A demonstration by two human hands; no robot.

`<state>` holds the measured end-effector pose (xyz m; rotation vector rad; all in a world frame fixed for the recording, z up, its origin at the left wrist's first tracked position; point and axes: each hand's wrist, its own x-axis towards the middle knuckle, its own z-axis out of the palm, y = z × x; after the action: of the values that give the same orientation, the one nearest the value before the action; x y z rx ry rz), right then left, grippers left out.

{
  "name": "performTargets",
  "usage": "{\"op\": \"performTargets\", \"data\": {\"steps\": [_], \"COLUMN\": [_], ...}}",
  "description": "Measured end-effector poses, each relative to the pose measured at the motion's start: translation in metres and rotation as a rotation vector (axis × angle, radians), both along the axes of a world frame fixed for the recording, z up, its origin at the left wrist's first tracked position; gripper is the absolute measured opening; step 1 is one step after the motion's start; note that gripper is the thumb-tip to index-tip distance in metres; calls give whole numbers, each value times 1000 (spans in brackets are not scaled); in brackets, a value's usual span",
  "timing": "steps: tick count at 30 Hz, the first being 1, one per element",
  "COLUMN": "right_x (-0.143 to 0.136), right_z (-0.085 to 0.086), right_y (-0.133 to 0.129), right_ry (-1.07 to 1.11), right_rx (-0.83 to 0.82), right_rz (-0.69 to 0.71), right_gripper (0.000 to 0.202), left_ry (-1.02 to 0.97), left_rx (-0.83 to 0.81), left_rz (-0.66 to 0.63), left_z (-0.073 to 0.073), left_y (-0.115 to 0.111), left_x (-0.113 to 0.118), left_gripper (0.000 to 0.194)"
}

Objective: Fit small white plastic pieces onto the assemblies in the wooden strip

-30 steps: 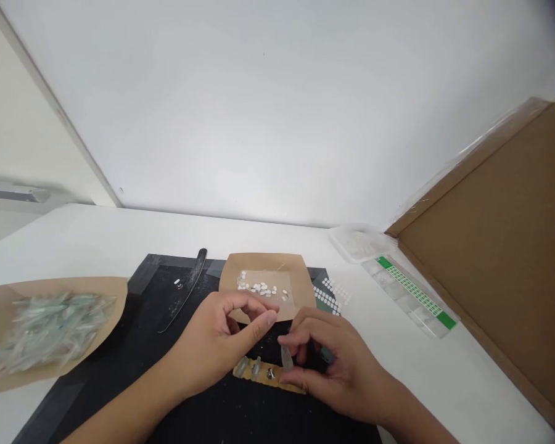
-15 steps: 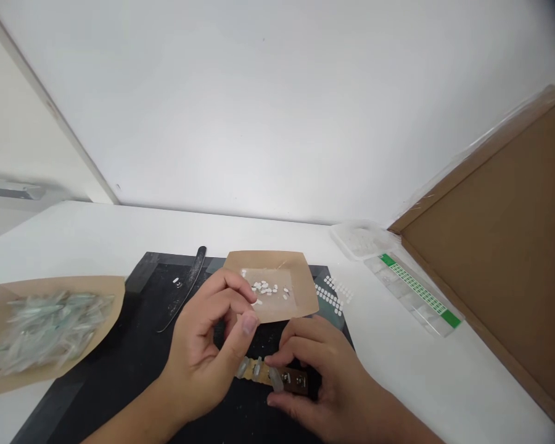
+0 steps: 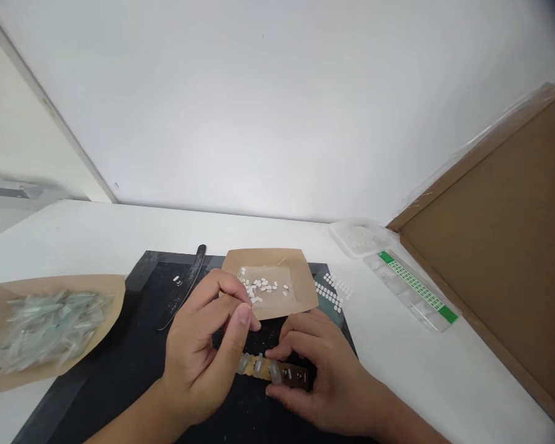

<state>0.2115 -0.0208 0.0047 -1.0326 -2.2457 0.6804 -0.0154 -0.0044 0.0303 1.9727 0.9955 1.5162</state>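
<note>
Presently, the strip (image 3: pixel 296 375) lay on the black mat (image 3: pixel 134 357), low in the view and between the two hands. It carried three clear tips in a row. The right hand (image 3: pixel 326 370) was half closed at the strip, with its thumb at the near edge and its forefinger at the far edge, and the third tip (image 3: pixel 276 372) stood between them. Whether these fingers pinched the tip or the strip, I could not tell. The left hand (image 3: pixel 208 351) was raised over the strip's left end and hid it. Its thumb and fingertips were brought together; I could not tell if something small was between them.

Past the hands, the small tray (image 3: pixel 268 254) with white tabs overlapped the mat's far edge, so forward room was narrow. To the left it was wider: a broad stretch of mat lay between the left forearm and the big tray (image 3: pixel 115 285). The file (image 3: pixel 192 280) lay slantwise near the far left corner. On the right, white table (image 3: pixel 398 357) stretched from the mat's edge toward the cardboard (image 3: pixel 499 234).
</note>
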Motion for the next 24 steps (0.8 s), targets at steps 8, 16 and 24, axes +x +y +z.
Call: {"op": "performTargets", "data": {"steps": [8,16,24], "right_x": [0,-1,2], "right_z": [2,0,2], "right_y": [2,1,1], "right_ry": [-22,-45,-96], "right_rx": [7,32,111], "right_rz": [-5,-2,27], "right_gripper": [28,25,38], "left_ry": [27,22,6], "left_rx": [49,48,54], "left_rz": [30,14,-16], "left_z": [2,3,1], "left_y": [0,-1,0], "left_x": [0,0,2], "left_gripper": [29,27,25]}}
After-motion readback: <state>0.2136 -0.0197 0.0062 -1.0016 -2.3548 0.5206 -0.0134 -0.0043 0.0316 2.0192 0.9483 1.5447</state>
